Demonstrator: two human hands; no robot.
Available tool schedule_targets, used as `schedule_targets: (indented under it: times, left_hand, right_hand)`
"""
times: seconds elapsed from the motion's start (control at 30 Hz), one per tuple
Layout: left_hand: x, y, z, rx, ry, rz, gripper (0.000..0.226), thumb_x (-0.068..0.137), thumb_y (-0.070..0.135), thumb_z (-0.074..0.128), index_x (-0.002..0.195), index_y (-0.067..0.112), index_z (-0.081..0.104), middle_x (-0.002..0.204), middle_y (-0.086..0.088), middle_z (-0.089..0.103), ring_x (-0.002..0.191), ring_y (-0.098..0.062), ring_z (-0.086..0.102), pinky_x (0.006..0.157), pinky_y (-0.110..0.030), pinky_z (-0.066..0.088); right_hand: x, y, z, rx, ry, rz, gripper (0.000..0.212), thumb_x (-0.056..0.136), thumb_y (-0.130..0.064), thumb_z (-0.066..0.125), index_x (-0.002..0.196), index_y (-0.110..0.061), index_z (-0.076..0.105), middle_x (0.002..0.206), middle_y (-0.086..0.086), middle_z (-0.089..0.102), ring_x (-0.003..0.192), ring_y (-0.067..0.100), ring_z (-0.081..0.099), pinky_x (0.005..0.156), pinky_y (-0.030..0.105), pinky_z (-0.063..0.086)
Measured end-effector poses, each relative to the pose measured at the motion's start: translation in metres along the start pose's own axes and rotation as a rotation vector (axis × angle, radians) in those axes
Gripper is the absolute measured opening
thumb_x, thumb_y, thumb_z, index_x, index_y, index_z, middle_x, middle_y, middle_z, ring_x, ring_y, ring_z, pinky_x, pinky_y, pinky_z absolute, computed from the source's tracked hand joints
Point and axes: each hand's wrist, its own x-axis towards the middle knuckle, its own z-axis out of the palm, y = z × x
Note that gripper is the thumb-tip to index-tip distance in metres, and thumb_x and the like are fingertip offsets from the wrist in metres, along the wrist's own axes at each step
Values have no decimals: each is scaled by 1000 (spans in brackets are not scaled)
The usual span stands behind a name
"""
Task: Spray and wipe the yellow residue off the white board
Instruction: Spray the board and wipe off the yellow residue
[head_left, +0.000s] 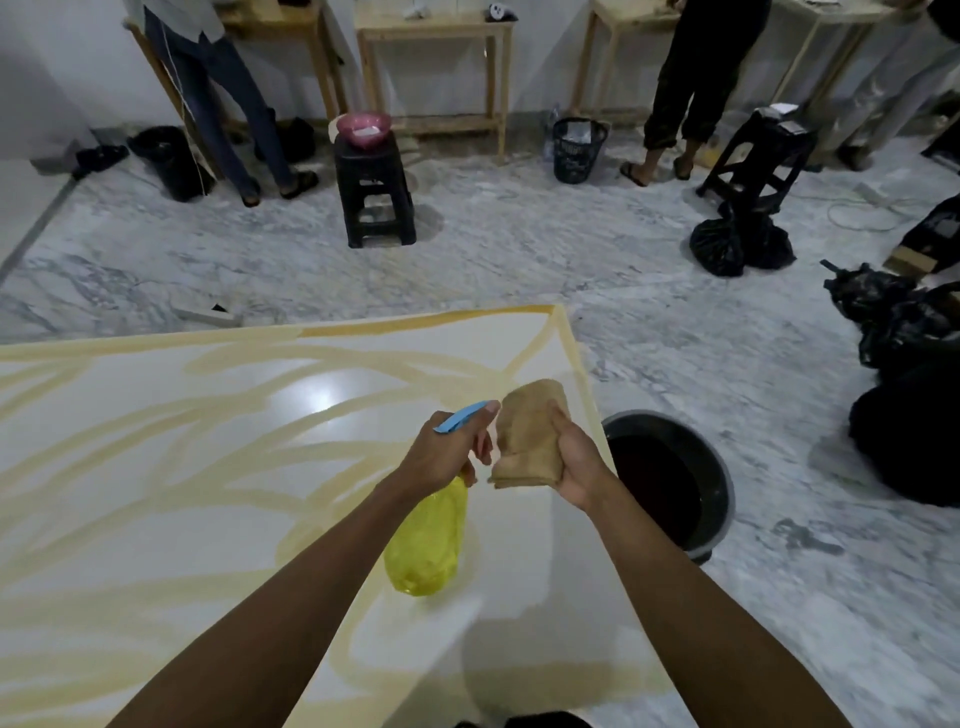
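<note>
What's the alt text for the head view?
A person's left hand holds a yellow spray bottle beside a folded tan cloth in the right hand, above a white board streaked with yellow residue. A dark bucket sits on the marble floor at the board's right.

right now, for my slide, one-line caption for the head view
Left hand aims a yellow spray bottle at the folded tan cloth in the right hand, above the yellow-streaked white board.

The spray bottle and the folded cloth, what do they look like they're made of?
Spray bottle: likely plastic, translucent yellow body that light passes through, with an opaque blue trigger. Folded cloth: probably absorbent woven or terry fabric, matte tan, with soft stacked folds.
</note>
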Motion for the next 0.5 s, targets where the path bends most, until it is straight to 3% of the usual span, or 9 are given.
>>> schedule_targets:
  times: [0.13,0.23,0.33,0.5]
  left_hand:
    - [36,2,14,-83,-4,-61,63,106,49,57,74,-4,69,80,-28,70,63,-33,64,56,-38,58]
    - [52,-1,33,-20,61,-138,62,104,47,63,62,2,65,59,-20,61,47,-26,55,51,-31,52]
    - [71,-1,41,64,134,-247,64,101,50,65,55,7,57,49,-9,56,41,-18,51,50,-28,51]
    - [88,12,40,29,133,-279,57,103,47,64,72,-1,72,76,-23,76,40,-17,57,49,-26,52]
  right_hand:
    - [33,-13,-25,45,-30,62,57,102,-51,44,138,-8,54,130,21,65,121,39,61,91,52,56]
    - [53,-21,-26,5,-52,82,55,102,-51,44,135,-10,58,127,18,67,118,37,64,86,50,57]
    - [75,-33,-31,16,-37,94,53,100,-51,48,134,-11,58,125,17,69,116,38,65,90,57,55]
    - [100,-51,-39,-116,-47,90,48,103,-48,44,131,-11,58,120,15,71,109,35,69,91,54,57]
